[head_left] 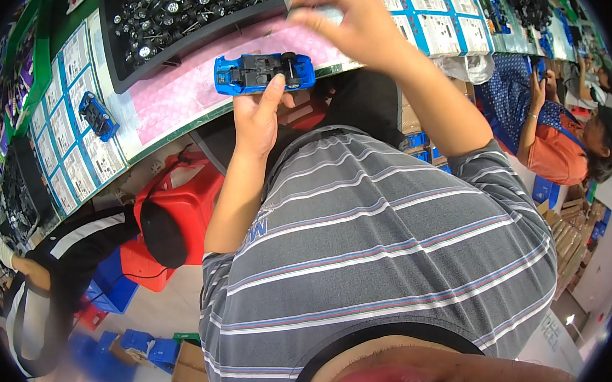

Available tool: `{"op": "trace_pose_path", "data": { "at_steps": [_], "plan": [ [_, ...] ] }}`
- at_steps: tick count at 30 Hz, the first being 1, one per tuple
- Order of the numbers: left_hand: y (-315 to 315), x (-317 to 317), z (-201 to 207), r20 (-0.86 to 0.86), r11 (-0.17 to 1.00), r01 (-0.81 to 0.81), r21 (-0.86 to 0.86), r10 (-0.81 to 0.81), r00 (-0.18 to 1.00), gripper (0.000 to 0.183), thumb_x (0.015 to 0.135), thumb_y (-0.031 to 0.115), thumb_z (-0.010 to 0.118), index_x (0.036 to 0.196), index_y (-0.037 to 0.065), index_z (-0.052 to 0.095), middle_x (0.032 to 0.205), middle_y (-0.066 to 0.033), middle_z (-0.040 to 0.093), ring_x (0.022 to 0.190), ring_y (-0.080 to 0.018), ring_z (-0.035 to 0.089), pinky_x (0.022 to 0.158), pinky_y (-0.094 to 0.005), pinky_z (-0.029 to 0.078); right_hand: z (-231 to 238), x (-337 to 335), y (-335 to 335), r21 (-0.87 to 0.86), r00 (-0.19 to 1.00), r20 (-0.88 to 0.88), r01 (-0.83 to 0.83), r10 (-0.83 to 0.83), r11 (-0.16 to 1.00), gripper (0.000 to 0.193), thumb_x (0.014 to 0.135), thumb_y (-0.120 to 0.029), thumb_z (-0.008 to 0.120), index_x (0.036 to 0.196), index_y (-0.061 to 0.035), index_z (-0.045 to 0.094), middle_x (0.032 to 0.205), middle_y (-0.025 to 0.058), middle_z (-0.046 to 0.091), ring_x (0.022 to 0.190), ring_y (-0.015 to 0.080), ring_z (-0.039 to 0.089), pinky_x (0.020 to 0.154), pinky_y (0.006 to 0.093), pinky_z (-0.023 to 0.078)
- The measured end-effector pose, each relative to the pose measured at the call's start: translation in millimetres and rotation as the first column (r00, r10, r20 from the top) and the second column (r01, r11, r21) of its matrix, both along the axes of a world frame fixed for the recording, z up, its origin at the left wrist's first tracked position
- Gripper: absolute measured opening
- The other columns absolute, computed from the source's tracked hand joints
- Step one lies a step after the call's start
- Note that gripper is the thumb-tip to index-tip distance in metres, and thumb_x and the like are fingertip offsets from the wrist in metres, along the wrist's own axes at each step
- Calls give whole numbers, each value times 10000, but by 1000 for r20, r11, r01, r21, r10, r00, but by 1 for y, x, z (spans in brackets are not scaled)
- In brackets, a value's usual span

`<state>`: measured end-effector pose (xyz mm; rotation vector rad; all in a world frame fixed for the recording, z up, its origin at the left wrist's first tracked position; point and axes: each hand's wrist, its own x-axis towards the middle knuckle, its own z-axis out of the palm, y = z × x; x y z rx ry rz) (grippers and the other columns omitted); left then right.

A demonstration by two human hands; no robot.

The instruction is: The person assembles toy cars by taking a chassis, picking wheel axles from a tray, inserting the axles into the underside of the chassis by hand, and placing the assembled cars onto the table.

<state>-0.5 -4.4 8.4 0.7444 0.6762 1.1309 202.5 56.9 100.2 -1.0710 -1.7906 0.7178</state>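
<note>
My left hand (261,117) holds a blue toy car body (228,77) over the table's near edge. Its thumb presses on the car near the right end; the other fingers are mostly hidden below. The car's black inner side faces up, with a pair of black wheels (288,59) at its right end. My right hand (358,25) is raised by the right corner of a black tray (169,57) full of small wheels on axles (178,7). Its thumb and fingers are apart, slightly blurred, and nothing shows between them.
Another blue toy car (98,117) lies on printed sheets (69,147) to the left. Pink bubble wrap (172,108) covers the table before the tray. A red stool (186,206) stands below. One co-worker (558,138) sits at right; another person's arm (31,270) shows at left.
</note>
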Motion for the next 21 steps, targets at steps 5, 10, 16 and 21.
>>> {"op": "trace_pose_path", "data": {
  "at_steps": [5, 10, 16, 21],
  "plan": [
    [-2, 6, -7, -94, 989, 121, 86, -113, 989, 555, 971, 177, 633, 1431, 61, 346, 1302, -47, 529, 1168, -159, 555, 938, -311, 483, -2, -44, -33, 30, 975, 217, -55, 47, 998, 494, 728, -233, 813, 1127, -13, 623, 1051, 162, 664, 1000, 315, 645, 873, 391, 517],
    [-3, 14, -3, -60, 992, -20, 125, 28, 998, 466, 916, 75, 646, 1338, 7, 459, 1219, -54, 581, 1117, -151, 563, 951, -316, 464, -14, -55, -30, 79, 955, 295, -48, 22, 996, 518, 711, -231, 803, 1138, -6, 616, 1047, 173, 656, 1000, 354, 622, 892, 409, 508],
    [-9, -19, -45, -282, 972, 191, 137, -146, 948, 490, 911, 81, 646, 1353, 8, 447, 1141, -56, 617, 1002, -136, 611, 898, -307, 499, -22, -56, -28, 42, 951, 271, -164, 147, 986, 607, 716, -250, 812, 1225, -13, 582, 1162, 183, 621, 1066, 340, 611, 900, 406, 511],
    [-11, -39, 3, -79, 996, -82, 33, 85, 993, 632, 917, 82, 659, 1439, 6, 310, 1039, -93, 625, 858, -158, 636, 751, -297, 545, -38, -22, -25, -12, 979, 154, -133, 134, 991, 452, 782, -182, 795, 1166, -14, 625, 1100, 151, 657, 977, 306, 651, 837, 365, 529]
  ]
}}
